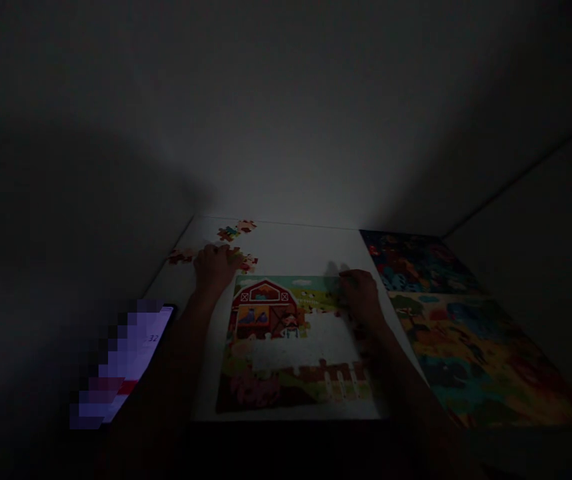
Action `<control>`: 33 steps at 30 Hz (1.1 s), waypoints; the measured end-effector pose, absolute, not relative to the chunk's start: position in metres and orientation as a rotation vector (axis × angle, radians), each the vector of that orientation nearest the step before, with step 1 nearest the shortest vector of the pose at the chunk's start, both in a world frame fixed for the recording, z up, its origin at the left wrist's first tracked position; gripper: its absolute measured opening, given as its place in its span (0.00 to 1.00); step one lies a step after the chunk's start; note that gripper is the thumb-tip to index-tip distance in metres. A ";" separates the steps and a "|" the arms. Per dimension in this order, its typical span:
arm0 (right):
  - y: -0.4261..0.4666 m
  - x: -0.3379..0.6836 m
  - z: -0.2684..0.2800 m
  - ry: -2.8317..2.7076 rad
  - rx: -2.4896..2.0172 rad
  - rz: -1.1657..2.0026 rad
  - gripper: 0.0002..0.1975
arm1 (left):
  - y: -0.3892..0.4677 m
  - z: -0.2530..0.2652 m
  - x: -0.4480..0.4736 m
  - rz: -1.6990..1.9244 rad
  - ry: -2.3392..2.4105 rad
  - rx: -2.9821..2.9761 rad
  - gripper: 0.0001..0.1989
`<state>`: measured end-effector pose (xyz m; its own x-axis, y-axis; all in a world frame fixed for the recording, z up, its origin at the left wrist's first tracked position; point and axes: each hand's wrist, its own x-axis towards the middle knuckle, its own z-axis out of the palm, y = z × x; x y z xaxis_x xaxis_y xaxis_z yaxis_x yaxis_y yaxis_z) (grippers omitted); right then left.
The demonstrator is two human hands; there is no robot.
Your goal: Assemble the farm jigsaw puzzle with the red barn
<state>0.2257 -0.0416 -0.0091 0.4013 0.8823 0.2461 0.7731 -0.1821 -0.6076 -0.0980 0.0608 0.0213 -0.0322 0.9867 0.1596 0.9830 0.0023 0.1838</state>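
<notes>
A farm jigsaw puzzle, partly assembled, lies flat on the white surface, with a red barn at its upper left and an open gap through its middle and right. My left hand is beyond its upper left corner, fingers bent down over loose puzzle pieces; it seems to grip one, though the fingers partly cover it. At the puzzle's upper right corner rests my right hand, its fingers reaching left along the top edge. Nothing shows in its grasp. The dim light hides finger detail.
More loose pieces lie near the far left edge, others left of my left hand. A lit phone or tablet is at the left. On the right are a dark picture and an animal picture. Pale walls rise behind.
</notes>
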 end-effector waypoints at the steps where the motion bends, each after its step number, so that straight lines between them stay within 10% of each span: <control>1: -0.041 0.227 -0.009 -1.415 -1.994 0.207 0.14 | 0.061 0.021 -0.098 0.380 2.224 2.171 0.25; 33: -0.035 0.238 -0.025 -1.661 -1.957 0.058 0.14 | 0.115 0.033 -0.093 0.253 2.148 2.278 0.19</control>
<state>0.2381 -0.0349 -0.0247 0.2294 0.9193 0.3197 0.8949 -0.0700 -0.4408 -0.0931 0.1148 0.0334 0.0520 0.9918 0.1164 0.9918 -0.0650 0.1103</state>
